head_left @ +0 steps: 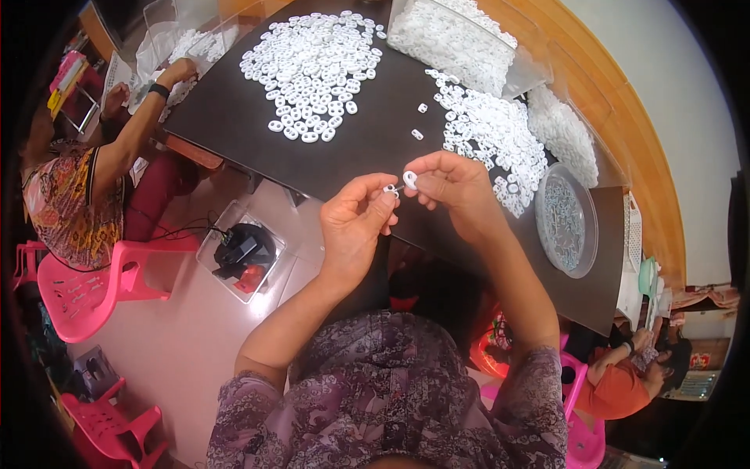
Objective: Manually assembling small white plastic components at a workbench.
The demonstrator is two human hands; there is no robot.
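Note:
In front of my chest, over the near table edge, my two hands almost meet. My left hand (349, 230) pinches a small white plastic piece (391, 189) between thumb and fingers. A white oval plastic piece (410, 180) is held in the fingertips of my right hand (461, 191). Between the two pieces shows a thin dark pin or screw (400, 187); which piece it sits in I cannot tell. Larger white ovals with two holes lie in a pile (312, 70) at the far left. Smaller white pieces form another pile (492, 133) to the right.
A clear bin (535, 74) of white pieces stands at the back. On the right is a round clear tray (586, 250) of small metal parts. Another person's arm (137, 125) reaches over the table at left; a person in orange (625, 391) sits at right. Pink chairs (82, 289) stand leftward.

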